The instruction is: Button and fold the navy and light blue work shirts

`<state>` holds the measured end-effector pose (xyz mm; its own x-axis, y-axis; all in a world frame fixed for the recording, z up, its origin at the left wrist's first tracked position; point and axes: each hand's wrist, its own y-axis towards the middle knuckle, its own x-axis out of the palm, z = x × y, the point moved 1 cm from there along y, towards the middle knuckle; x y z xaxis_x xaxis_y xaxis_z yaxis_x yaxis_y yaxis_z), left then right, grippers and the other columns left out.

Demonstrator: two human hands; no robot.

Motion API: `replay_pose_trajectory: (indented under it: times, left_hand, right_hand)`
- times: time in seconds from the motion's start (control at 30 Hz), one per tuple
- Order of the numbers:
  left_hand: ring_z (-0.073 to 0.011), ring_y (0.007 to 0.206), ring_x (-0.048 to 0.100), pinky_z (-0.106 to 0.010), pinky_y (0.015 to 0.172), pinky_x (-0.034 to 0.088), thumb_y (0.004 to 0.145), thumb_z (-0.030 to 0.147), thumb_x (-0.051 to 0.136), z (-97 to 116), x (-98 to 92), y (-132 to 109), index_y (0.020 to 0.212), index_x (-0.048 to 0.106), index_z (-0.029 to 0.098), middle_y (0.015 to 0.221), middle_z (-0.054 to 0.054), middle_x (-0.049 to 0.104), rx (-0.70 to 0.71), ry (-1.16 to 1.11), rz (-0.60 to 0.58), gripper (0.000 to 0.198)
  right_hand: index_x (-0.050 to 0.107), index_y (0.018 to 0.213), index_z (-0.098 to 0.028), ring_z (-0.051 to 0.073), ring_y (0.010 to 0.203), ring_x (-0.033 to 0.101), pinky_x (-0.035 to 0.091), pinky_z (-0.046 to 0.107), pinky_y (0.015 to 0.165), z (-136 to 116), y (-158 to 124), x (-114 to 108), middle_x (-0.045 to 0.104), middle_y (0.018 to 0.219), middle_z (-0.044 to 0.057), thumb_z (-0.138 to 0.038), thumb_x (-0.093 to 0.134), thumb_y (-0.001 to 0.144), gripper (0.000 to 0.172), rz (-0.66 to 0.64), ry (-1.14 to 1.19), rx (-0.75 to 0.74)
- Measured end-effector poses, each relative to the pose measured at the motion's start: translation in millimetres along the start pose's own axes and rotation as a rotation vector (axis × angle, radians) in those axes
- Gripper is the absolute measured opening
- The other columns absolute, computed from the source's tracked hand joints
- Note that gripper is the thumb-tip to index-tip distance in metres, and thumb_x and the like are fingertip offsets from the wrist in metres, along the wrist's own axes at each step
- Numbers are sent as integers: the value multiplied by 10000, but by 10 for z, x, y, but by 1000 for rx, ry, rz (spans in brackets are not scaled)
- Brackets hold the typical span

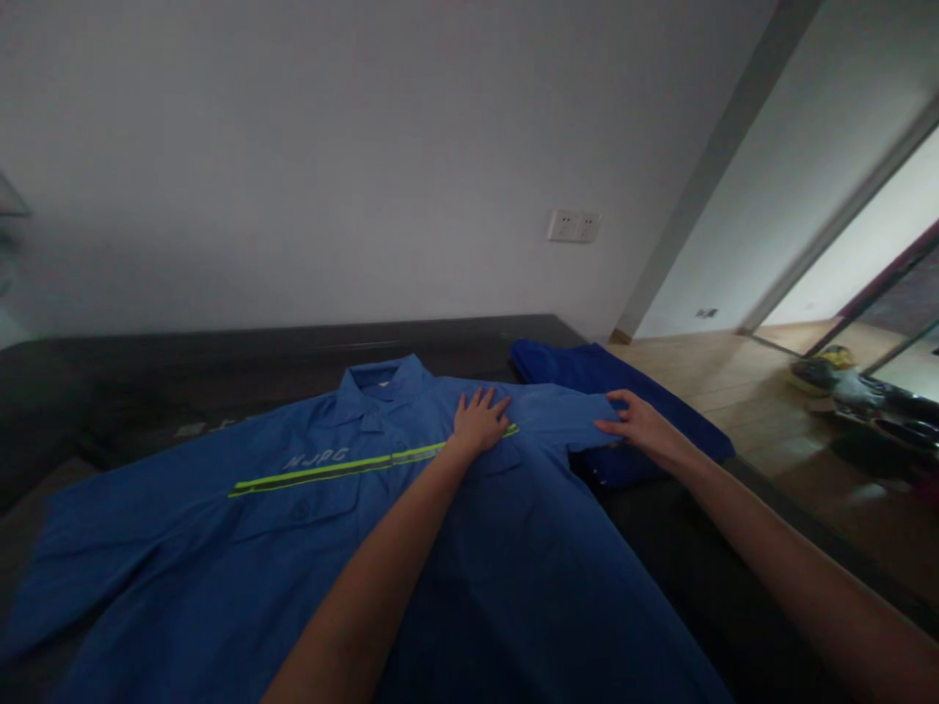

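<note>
A blue work shirt (pixel 411 518) lies spread with its front up, its collar toward the wall. A yellow-green and grey reflective stripe (pixel 315 474) crosses the chest, with pale letters above it. My left hand (pixel 480 422) rests flat on the chest near the shoulder, fingers spread. At the end of the short-looking sleeve on the right, my right hand (pixel 640 428) pinches the fabric edge between thumb and fingers. The other sleeve (pixel 95 548) stretches out to the left. Folded darker blue cloth (pixel 660 401) lies partly under the pinched sleeve.
The shirt lies on a dark table (pixel 469 337) against a pale wall (pixel 330 166). A double wall socket (pixel 574 226) sits above the table's right part. Wooden floor (pixel 770 391) shows at right, with assorted items (pixel 866 396) piled near a glass door.
</note>
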<state>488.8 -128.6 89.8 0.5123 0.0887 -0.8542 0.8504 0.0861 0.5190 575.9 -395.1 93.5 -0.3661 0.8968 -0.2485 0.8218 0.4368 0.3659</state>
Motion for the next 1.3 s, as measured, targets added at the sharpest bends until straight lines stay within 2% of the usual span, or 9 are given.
replay_pose_trajectory:
  times: [0.2,0.37,0.53,0.63,0.7,0.83,1.0,1.17,1.3]
  left_hand:
    - [-274,1369,336,-563,1121,204,929,378,359,-46,22,6,1336,514,274,1461,-64,433,10,-27,76,448]
    - [-271,1360,348,-569,1118,215,942,382,364,-32,9,4,1350,486,261,1451,-76,441,13,-86,107,442]
    - [-199,1174,531,-402,1075,358,923,254,422,-50,-291,57,1196,593,204,1251,-71,603,-54,-295,351,326]
    - [-178,1079,575,-313,996,427,879,154,449,-255,-591,80,1075,645,186,1116,-61,656,-57,-347,498,279]
    - [-179,1057,580,-308,984,431,851,119,462,-509,-791,52,1047,653,188,1085,-56,659,-73,-307,553,281]
    - [-197,1064,570,-326,981,424,824,103,483,-1195,-1090,-147,1047,650,198,1090,-60,645,-229,-164,566,295]
    - [-245,1097,546,-378,953,431,829,143,504,-1938,-1206,-453,1047,637,218,1140,-80,608,-463,-79,547,266]
    - [-207,1035,590,-343,941,455,813,163,555,-2319,-1090,-416,1040,614,171,1051,-87,631,-510,-172,564,235]
    - [-174,945,626,-316,894,490,786,140,577,-2466,-953,-272,1032,609,161,987,-61,657,-479,-255,575,249]
  right_hand:
    - [417,922,-244,155,488,582,523,306,456,281,-79,-28,544,652,-59,-370,762,541,529,66,-75,-11]
    - [435,873,-240,113,364,470,402,260,358,395,-131,-126,494,580,-89,-438,700,567,451,155,-270,-100]
    - [502,873,-241,149,454,547,440,279,411,111,-202,-233,569,672,-20,-492,635,640,367,241,-337,-245]
    - [538,917,-233,178,521,601,483,309,471,-169,-206,-198,620,771,30,-519,598,680,376,115,-333,-313]
    - [564,910,-229,192,561,617,494,322,520,-378,-173,-92,639,774,44,-504,556,725,332,20,-393,-363]
    - [609,875,-231,198,680,631,486,325,661,-771,-34,407,676,811,48,-363,496,810,186,-158,-646,-536]
    - [653,932,-234,223,839,644,447,302,713,-1122,236,1397,698,910,62,-181,498,814,202,-358,-1025,-715]
    - [642,1062,-221,252,1006,630,457,325,795,-1480,561,2288,680,1099,95,-167,440,864,288,-321,-1001,-796]
    - [600,1191,-246,223,1090,603,449,317,863,-1659,816,2792,643,1214,80,-159,398,900,364,-314,-956,-805]
